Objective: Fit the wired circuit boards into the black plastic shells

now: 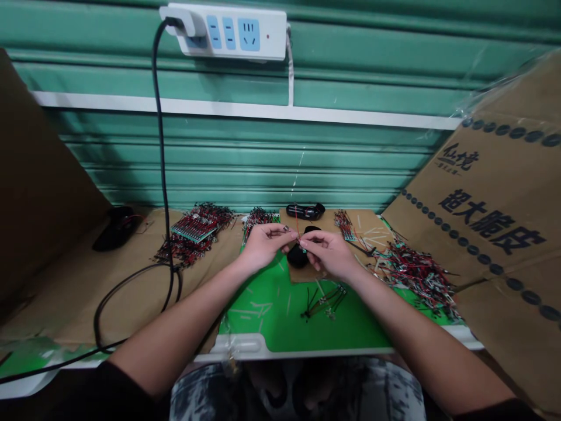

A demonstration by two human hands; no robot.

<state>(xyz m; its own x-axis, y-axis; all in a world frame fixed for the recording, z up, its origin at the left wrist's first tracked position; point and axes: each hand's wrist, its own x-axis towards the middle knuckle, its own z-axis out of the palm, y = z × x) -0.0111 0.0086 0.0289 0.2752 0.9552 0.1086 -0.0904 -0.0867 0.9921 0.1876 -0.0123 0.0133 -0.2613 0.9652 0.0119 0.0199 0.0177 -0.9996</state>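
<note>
Over the middle of the table my left hand and my right hand meet at the fingertips, both pinched closed. A thin red wire rises from between them. At my right fingertips shows a tiny greenish piece, like a small circuit board, partly covered by the fingers. Just under the hands lies a black rounded case. Behind them rests another black case with red wire in it. Nearer my body, several small boards with black wires lie on the green tabletop.
Piles of wired boards lie left and right. A smaller bundle sits on a cardboard sheet. A black cable hangs from the power strip down onto the left side. Cardboard panels wall both sides.
</note>
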